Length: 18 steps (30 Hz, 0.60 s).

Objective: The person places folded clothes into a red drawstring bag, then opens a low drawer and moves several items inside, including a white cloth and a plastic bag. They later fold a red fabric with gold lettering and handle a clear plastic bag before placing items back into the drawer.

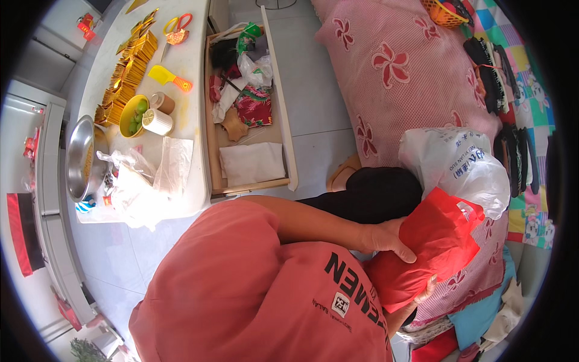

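Observation:
A red bag (438, 240), perhaps non-woven fabric, lies crumpled against the front of my red shirt. Around its near side closes my left hand (389, 240), with the thumb pressed on top of the material. My right hand (425, 292) holds the lower edge; only some fingers show, and the rest is behind the bag. A cut-out handle is visible at the bag's far end. Just beyond it, a white translucent plastic bag (452, 158) with printed writing rests on the pink patterned cover (389, 108).
An open drawer (253, 135) holds cloths and plastic bags. On the white table (181, 131) are folded gold paper pieces (131, 68), scissors (178, 27), a yellow cleaver-shaped tool (169, 78), a yellow bowl of green fruit (134, 115) and a metal basin (79, 158). Folded clothes (493, 74) lie right.

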{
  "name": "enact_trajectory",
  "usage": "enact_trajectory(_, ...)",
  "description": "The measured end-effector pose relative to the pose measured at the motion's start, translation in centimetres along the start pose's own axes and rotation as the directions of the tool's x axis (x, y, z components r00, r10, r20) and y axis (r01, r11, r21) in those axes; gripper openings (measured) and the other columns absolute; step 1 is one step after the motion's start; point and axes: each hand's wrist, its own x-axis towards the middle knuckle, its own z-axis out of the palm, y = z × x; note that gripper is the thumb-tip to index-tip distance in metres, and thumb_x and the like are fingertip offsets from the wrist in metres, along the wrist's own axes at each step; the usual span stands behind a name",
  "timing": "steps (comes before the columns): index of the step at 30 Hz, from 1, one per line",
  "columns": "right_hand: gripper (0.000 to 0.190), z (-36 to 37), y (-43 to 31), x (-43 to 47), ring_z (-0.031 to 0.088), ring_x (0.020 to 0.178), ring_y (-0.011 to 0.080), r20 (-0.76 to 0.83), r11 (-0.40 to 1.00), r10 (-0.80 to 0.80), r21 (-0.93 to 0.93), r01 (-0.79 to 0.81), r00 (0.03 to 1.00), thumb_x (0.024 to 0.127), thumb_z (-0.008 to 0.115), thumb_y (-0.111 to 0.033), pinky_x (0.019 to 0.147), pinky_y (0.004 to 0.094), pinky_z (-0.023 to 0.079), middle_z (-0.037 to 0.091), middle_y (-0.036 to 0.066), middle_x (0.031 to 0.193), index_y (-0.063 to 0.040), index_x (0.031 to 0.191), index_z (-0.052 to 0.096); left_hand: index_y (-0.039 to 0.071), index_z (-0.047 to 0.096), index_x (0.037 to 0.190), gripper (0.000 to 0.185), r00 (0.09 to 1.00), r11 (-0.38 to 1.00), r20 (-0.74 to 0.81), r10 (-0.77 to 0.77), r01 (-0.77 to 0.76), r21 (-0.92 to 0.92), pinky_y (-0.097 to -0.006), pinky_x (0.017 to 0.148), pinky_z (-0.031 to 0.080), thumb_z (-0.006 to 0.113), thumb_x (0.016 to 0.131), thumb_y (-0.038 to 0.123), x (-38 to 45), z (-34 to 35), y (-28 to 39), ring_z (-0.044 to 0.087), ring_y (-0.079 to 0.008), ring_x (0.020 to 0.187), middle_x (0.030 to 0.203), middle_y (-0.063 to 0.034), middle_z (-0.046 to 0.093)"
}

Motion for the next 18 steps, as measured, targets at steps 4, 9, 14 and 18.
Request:
enact_trajectory(4, 0.086, -3.1, -1.3, -0.7, 0.045, 0.126, 0.0294, -0.04, 0.998, -0.045, 0.037, 0.046, 0.998, 0.077, 0.078, -0.034, 0.111, 0.0431, 0.03, 0.046, 0.018, 0.137, 0.007, 0.14, 0.036, 0.005, 0.045, 0.135, 0.088, 0.996, 0.995, 0.066, 0.06, -0.065, 0.074, -0.0357, 0.105, 0.039, 0.086, 0.058, -0.003, -1.4, 0.6, 1.5, 0.053, -0.0189, 0.117, 0.128, -0.0044, 0.057)
enact_trajectory(9, 0.086, -1.2, -3.2, -0.6, 0.045, 0.125, 0.0303, 0.09, 0.993, -0.119, 0.032, 0.116, 0.989, 0.077, 0.078, -0.034, 0.111, 0.0439, 0.031, 0.047, 0.019, 0.136, 0.007, 0.139, 0.036, 0.002, 0.056, 0.125, 0.067, 0.975, 0.968, -0.012, 0.223, -0.22, 0.118, -0.0349, 0.099, 0.045, 0.08, 0.063, -0.009, -2.2, -0.2, 5.2, 0.058, -0.0156, 0.109, 0.118, -0.0038, 0.063)
enact_trajectory(14, 0.076, 2.9, -4.7, 1.0, 0.057, 0.108, 0.0265, 0.375, 0.98, -0.117, -0.108, 0.169, 0.92, 0.082, 0.075, -0.037, 0.09, 0.0391, 0.047, 0.058, 0.018, 0.121, 0.008, 0.133, 0.042, 0.003, 0.056, 0.126, 0.061, 0.886, 0.917, -0.239, 0.397, -0.39, 0.077, -0.0392, 0.097, 0.047, 0.072, 0.068, -0.008, -7.4, -2.9, 12.1, 0.061, -0.0223, 0.107, 0.117, -0.0059, 0.064)
enact_trajectory(18, 0.068, -3.3, -4.0, 3.2, 0.063, 0.096, 0.0243, 0.253, 0.983, -0.024, -0.172, 0.07, 0.967, 0.085, 0.071, -0.039, 0.084, 0.0348, 0.051, 0.064, 0.017, 0.11, 0.006, 0.13, 0.046, 0.004, 0.056, 0.125, 0.057, 0.629, 0.784, -0.47, 0.619, -0.523, 0.333, -0.0396, 0.095, 0.048, 0.074, 0.071, 0.0, -12.4, -6.7, 16.2, 0.061, -0.0256, 0.107, 0.117, -0.0085, 0.064)
